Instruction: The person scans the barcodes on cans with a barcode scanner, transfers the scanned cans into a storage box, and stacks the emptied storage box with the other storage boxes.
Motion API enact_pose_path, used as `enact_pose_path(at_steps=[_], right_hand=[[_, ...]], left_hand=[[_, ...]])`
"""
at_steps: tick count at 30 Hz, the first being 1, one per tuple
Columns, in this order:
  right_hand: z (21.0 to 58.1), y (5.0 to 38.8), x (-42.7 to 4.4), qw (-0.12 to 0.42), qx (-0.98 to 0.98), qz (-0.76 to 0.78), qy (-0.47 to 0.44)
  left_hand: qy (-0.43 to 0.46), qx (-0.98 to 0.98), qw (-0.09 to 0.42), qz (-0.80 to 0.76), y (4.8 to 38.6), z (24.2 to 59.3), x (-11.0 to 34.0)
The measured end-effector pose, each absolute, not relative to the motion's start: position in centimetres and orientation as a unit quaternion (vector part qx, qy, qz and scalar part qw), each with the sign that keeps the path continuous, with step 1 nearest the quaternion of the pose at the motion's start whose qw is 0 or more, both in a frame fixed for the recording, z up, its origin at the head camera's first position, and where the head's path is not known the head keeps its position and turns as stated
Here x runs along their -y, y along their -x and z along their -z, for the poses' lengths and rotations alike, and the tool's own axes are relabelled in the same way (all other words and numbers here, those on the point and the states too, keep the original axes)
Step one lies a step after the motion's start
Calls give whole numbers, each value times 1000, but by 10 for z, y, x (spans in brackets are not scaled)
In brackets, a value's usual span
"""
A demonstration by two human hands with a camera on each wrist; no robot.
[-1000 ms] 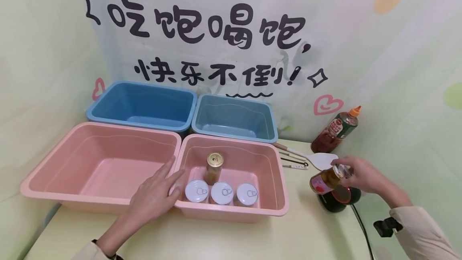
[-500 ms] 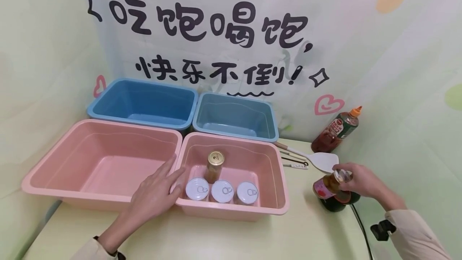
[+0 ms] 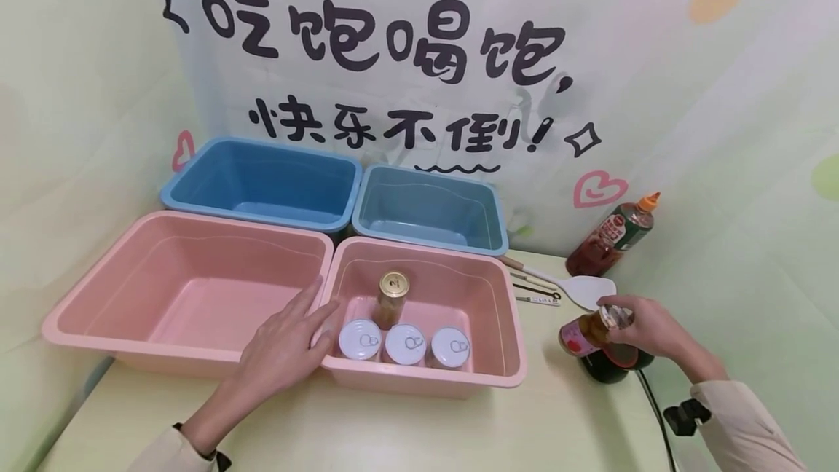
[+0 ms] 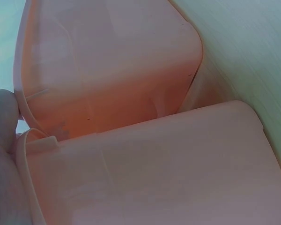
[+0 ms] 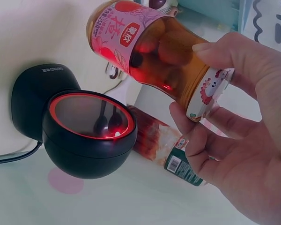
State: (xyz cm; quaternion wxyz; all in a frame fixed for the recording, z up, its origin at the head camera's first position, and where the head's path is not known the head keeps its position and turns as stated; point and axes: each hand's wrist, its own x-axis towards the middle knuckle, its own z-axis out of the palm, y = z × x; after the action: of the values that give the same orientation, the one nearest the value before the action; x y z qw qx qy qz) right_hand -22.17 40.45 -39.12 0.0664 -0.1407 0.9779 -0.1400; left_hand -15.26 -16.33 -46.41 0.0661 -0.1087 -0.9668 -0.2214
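Observation:
My right hand (image 3: 649,326) grips a glass jar (image 5: 159,47) of round fruit by its lid end, thumb on the glass and fingers at the white lid. The jar has a pink label and tilts over a black desktop barcode scanner (image 5: 89,126), whose red light shows on the glass. My left hand (image 3: 282,348) rests with extended fingers on the adjoining rims of the left pink bin (image 3: 197,344) and the right pink bin (image 3: 419,377). Inside the right bin stand several cans, including a gold-topped can (image 3: 393,297) and a white-lidded can (image 3: 405,344).
Two blue bins stand behind, a darker one (image 3: 262,221) and a smaller one (image 3: 426,242). A white spatula (image 3: 590,290) and thin utensils (image 3: 537,290) lie right of them. A sauce bottle (image 3: 609,239) with an orange cap stands by the wall. The scanner's cable (image 3: 658,406) runs forward.
The jar stays in my right hand near the scanner, shifting slightly right and then back left. My left hand keeps its place on the rims. The head view has tilted slightly.

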Motion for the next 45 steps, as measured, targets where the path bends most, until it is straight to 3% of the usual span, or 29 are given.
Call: enact_pose_path(at_steps=[16,23,31,45], right_hand=[[385,224,-402,81,-960,181,199],[377,223,-404,39,-956,187,223],[328,241,-381,15,-951,180,250],[254,292,-302,-48,-954,149,256]], left_hand=[[116,966,87,216,159,458,168],[114,967,77,214,159,461,167],[110,966,85,217,156,464,165],[110,967,93,210,153,466,162]])
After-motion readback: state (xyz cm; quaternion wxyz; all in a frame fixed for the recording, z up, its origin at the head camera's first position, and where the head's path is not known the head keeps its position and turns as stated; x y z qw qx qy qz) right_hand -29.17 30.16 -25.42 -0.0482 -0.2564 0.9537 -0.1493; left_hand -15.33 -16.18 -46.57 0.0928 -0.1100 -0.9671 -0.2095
